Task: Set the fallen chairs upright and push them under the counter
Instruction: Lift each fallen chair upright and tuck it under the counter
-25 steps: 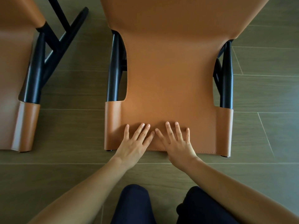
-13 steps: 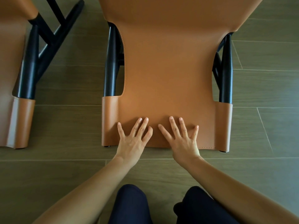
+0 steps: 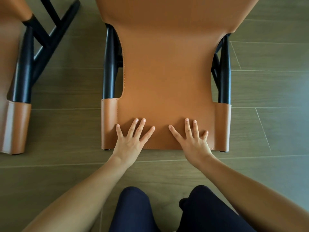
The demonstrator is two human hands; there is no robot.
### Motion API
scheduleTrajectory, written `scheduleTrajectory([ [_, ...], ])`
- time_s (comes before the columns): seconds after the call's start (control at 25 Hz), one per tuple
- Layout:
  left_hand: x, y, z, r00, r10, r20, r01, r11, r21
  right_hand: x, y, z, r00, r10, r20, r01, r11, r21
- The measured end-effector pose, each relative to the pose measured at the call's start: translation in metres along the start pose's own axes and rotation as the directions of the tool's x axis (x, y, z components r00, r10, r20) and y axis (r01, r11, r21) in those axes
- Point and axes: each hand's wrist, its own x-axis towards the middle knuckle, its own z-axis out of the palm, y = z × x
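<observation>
a second chair (image 3: 15, 124) lies on the floor (image 3: 66, 131) at 9 o'clock, apart from the fallen chair (image 3: 167, 81). the left hand (image 3: 131, 143) and right hand (image 3: 194, 143) have spread apart since a moment ago. their fingers (image 3: 141, 127), straight and splayed, press flat on the fallen chair's near edge, and the seat stretches away from them toward 12 o'clock.

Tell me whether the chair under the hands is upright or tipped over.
Tipped over: the chair lies with its leather back flat on the floor; left hand and right hand rest spread on it.
</observation>
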Motion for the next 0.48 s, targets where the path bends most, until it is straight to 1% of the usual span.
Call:
scheduleTrajectory([
  [0.2, -0.01, -0.003, -0.025, 0.998, 0.023, 0.056, -0.023, 1.0, -0.002, -0.011, 0.006, -0.029, 0.996, -0.021, 0.085, 0.018, 0.999, 0.029],
  [0.48, -0.048, -0.021, -0.112, 0.986, 0.04, 0.159, -0.042, 0.999, 0.007, -0.05, 0.012, -0.116, 0.974, -0.063, 0.219, 0.038, 0.992, 0.117],
])
